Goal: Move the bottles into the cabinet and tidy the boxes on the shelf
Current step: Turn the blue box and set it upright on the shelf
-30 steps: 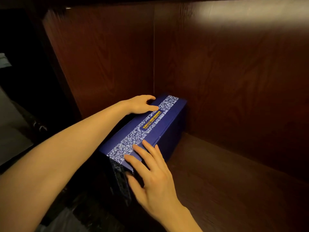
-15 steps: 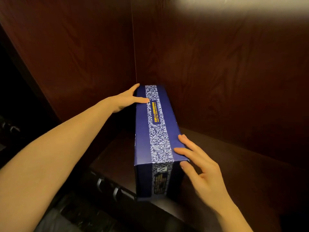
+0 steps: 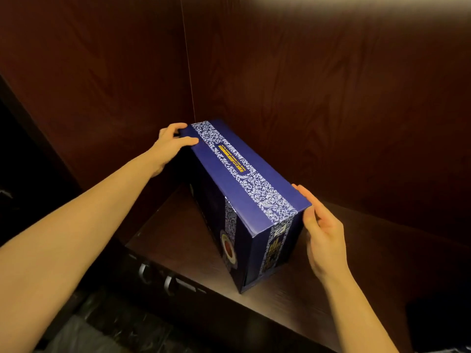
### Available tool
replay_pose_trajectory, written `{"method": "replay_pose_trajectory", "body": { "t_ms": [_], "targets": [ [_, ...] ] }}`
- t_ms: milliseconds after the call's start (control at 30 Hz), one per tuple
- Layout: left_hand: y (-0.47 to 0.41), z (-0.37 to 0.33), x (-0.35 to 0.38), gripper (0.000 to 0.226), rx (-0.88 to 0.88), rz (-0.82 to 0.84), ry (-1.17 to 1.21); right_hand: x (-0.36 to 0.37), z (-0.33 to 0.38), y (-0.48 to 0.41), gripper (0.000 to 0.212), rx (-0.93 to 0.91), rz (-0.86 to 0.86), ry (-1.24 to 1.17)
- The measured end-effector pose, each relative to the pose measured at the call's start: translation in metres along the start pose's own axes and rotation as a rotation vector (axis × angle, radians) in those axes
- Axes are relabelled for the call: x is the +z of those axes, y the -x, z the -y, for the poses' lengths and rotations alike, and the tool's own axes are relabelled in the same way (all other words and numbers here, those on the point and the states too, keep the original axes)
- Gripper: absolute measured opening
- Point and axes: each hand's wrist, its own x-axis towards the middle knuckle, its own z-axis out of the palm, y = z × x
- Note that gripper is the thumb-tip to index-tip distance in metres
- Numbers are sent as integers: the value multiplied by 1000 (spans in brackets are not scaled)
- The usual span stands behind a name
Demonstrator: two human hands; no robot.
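A long dark blue box (image 3: 239, 189) with a white floral band and yellow lettering stands on the dark wooden shelf (image 3: 331, 289), angled with its far end toward the back corner. My left hand (image 3: 170, 145) grips the box's far top corner, thumb on the lid and fingers curled behind. My right hand (image 3: 322, 235) is pressed flat against the near right end of the box, fingers up along its edge. No bottles are in view.
Dark wood panels form the left wall (image 3: 89, 85) and back wall (image 3: 331, 85) of the shelf niche. Below the shelf's front edge are cabinet doors with metal handles (image 3: 169, 282). A dark marbled floor (image 3: 114, 327) shows at the bottom left.
The box has swung so its near end points right and its left side now shows. My left hand now curls over the far corner; my right hand moved to the near end.
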Motion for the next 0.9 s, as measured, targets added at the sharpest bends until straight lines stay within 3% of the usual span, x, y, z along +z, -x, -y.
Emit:
{"method": "replay_pose_trajectory", "body": {
  "t_ms": [100,267,467,900],
  "targets": [
    [14,9,-4,61,12,-112,17,2,1,-10,32,42,-19,-171],
    [45,22,-7,83,23,-230,41,-1,-1,-24,29,105,-74,-232],
    [79,31,-12,70,-4,-346,114,-11,-14,-47,29,135,-91,-277],
    [109,42,-18,71,-29,-445,105,-16,-30,-80,28,160,-96,-198]
  ]
}}
